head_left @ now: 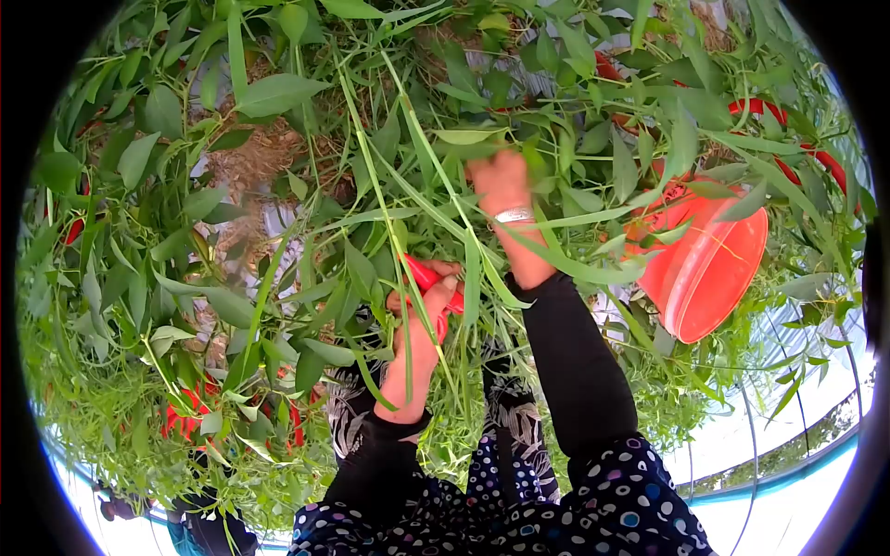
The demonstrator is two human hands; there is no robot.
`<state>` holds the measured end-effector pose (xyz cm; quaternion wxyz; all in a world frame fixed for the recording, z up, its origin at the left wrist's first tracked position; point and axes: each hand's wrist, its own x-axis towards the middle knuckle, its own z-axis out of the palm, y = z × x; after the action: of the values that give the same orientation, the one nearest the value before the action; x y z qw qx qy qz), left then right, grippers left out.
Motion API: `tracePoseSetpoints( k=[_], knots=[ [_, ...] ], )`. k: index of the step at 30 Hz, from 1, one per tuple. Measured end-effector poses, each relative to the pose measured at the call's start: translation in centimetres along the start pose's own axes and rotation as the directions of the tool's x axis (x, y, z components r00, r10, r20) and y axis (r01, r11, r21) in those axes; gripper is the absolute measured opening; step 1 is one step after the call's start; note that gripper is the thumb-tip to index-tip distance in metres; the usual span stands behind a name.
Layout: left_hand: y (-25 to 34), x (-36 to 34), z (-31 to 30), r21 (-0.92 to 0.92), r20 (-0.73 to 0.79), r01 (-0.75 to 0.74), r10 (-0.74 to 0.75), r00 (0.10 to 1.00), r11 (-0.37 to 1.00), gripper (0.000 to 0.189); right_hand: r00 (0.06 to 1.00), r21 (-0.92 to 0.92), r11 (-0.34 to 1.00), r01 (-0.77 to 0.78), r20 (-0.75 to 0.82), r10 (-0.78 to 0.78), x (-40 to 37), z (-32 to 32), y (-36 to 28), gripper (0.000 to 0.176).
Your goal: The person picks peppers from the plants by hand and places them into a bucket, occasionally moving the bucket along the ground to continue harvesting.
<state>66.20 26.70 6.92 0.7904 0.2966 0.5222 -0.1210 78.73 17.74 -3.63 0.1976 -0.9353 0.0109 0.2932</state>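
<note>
My left hand [430, 302] is closed around several red chili peppers [423, 273], low among the green stems in the middle of the view. Higher and to the right, my right hand [502, 178] reaches into the leaves of a pepper plant. It is smeared by motion and its fingers are partly covered by foliage, so whether it grips anything does not show. A bracelet circles its wrist. To the right of that arm, a red bucket [718, 269] lies tilted among the plants, with leaves across part of it.
Red peppers [827, 167] hang on plants at the far right, and more peppers [185, 414] show at the lower left. Long grass blades [371, 176] cross in front of my hands. Dark clothing [218, 528], apparently another person's, is at the bottom left.
</note>
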Motion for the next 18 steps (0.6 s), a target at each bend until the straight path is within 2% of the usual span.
tracePoseSetpoints(
  k=[1,2,3,4,5,6,7,9,10,11,13,16,18],
  knots=[
    [-0.3,0.0,-0.2,-0.002,-0.009,0.018,-0.018,1.000,1.000,0.020,0.989,0.275,0.956,0.099,-0.132,-0.064,-0.3,-2.5,-2.8,0.023],
    [-1.9,0.7,-1.8,-0.095,-0.041,0.138,-0.143,0.989,0.986,0.021,0.991,0.425,0.896,0.132,-0.032,-0.131,-1.0,-5.6,-5.8,0.024],
    [-3.4,1.4,-3.2,-0.188,-0.057,0.256,-0.271,0.961,0.948,0.022,0.907,0.430,0.800,0.419,-0.243,-0.345,-0.4,-5.4,-6.5,0.023],
    [-3.0,1.3,-2.7,-0.189,-0.050,0.262,-0.276,0.960,0.946,0.022,0.882,0.291,0.840,0.459,-0.266,-0.390,0.4,-6.0,-8.1,0.021],
    [-2.2,0.9,-1.9,-0.183,0.044,0.141,-0.135,0.990,0.973,0.022,0.813,0.139,0.831,0.539,-0.345,-0.470,2.1,-5.9,-8.7,0.019],
    [-1.6,0.8,-1.5,-0.192,0.135,0.012,0.014,0.991,0.981,0.023,0.794,0.019,0.852,0.524,-0.373,-0.480,4.3,-5.8,-8.7,0.014],
    [-1.5,0.9,-1.6,-0.198,0.137,0.008,0.020,0.990,0.980,0.023,0.773,-0.102,0.861,0.498,-0.397,-0.494,6.6,-5.5,-8.5,0.011],
    [-1.7,1.1,-1.8,-0.099,0.109,-0.052,0.063,0.992,0.994,0.021,0.947,-0.318,0.918,0.236,-0.136,-0.291,10.2,-5.9,-6.9,0.018],
    [-1.7,1.1,-1.7,-0.105,0.111,-0.050,0.062,0.992,0.993,0.021,0.987,-0.446,0.881,0.155,0.040,-0.154,12.0,-5.4,-5.1,0.020],
    [-1.6,1.1,-1.6,-0.166,0.174,-0.060,0.089,0.981,0.984,0.021,0.981,-0.575,0.812,0.099,0.193,0.018,12.5,-5.5,-4.2,0.023],
    [-1.0,0.5,-1.3,-0.228,0.236,-0.056,0.111,0.965,0.972,0.021,0.925,-0.599,0.794,0.101,0.351,0.147,12.1,-5.8,-2.0,0.028],
    [-1.3,0.6,-1.0,-0.063,0.031,0.028,-0.026,0.999,0.998,0.020,0.885,-0.687,0.720,0.098,0.391,0.252,10.0,-4.9,-2.2,0.035],
    [0.0,0.0,-0.5,-0.044,0.069,0.008,-0.005,0.998,0.999,0.021,0.886,-0.717,0.691,0.093,0.376,0.272,9.1,-4.5,-1.4,0.034]
  ],
)
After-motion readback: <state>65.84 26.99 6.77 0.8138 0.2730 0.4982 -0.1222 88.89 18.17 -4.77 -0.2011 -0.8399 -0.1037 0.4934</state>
